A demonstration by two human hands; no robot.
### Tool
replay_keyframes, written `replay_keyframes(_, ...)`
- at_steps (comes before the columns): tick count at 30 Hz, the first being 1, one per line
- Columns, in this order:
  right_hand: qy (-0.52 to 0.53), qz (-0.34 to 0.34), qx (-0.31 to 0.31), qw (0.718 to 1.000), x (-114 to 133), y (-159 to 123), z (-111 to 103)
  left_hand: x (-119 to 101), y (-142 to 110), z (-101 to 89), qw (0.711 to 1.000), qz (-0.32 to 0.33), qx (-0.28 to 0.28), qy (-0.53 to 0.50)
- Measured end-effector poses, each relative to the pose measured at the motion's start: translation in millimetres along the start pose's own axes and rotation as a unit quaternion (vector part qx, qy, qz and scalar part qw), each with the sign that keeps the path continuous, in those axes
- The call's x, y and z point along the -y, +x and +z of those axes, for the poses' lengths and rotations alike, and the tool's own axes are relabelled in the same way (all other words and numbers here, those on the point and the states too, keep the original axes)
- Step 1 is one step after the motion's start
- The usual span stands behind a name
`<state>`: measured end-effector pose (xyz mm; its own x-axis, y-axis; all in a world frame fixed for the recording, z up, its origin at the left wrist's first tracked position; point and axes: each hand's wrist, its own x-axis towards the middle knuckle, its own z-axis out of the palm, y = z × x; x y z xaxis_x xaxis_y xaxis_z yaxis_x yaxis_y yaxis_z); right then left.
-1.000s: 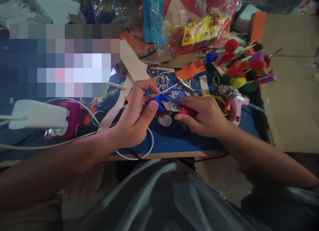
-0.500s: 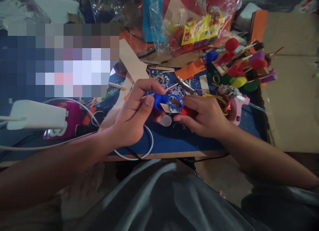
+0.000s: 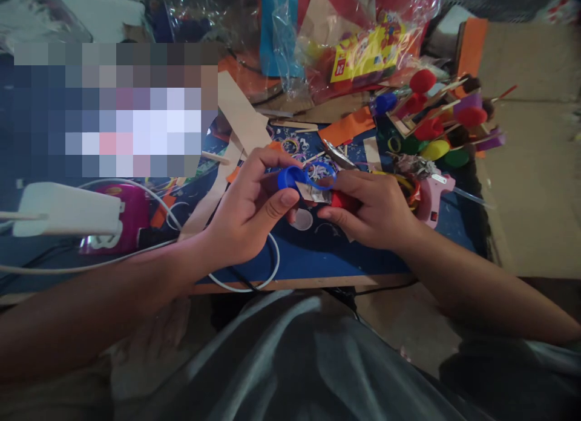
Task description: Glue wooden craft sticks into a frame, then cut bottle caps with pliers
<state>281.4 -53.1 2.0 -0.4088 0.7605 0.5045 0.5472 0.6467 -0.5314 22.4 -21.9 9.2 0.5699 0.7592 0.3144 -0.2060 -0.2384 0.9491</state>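
Note:
My left hand (image 3: 247, 209) pinches a blue plastic bottle cap (image 3: 288, 178) between thumb and fingers. A thin blue ring (image 3: 321, 175) stands out from the cap's right side; whether it is still joined is hard to see. My right hand (image 3: 374, 206) is closed around the red handle (image 3: 342, 201) of a cutter knife, its pale blade (image 3: 313, 193) pointing left against the cap's edge. On the blue tabletop just under the blade lies a round white cap (image 3: 302, 219). Fingers hide part of the knife's handle.
A pink glue gun (image 3: 433, 194) lies right of my right hand. Behind it is a pile of coloured caps and sticks (image 3: 431, 127). A white charger (image 3: 68, 209) with a looping cable stands at left. Plastic bags (image 3: 290, 40) fill the back. Blue scraps and rings litter the tabletop.
My left hand has turned the blue cap so its open side shows more, and the thumb has shifted right and down. The blue ring has moved slightly upward. My right hand stays nearly still.

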Motion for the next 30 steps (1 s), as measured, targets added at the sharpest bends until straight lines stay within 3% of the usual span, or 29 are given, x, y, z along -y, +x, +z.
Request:
replay_keyframes(5, -0.005, -0.001, 0.021, 1.0, 0.9, 0.8, -1.4, -4.4, 1.0, -1.5, 0.995, 0.008, -0.018, 0.094)
replay_keyframes(14, 0.001, 0.006, 0.004, 1.0, 0.5, -1.2, -0.3, -1.2, 0.6, 4.3, 0.998, -0.01, -0.052, 0.035)
replay_keyframes(25, -0.005, -0.011, -0.01, 1.0, 0.7, -0.7, -0.2, -4.3, -1.9, -0.2, 0.99, -0.02, -0.055, 0.126)
replay_keyframes(30, -0.025, 0.001, -0.016, 1.0, 3.5, -2.7, -0.2, -1.4, -0.6, -2.0, 0.993, -0.015, -0.05, 0.103)
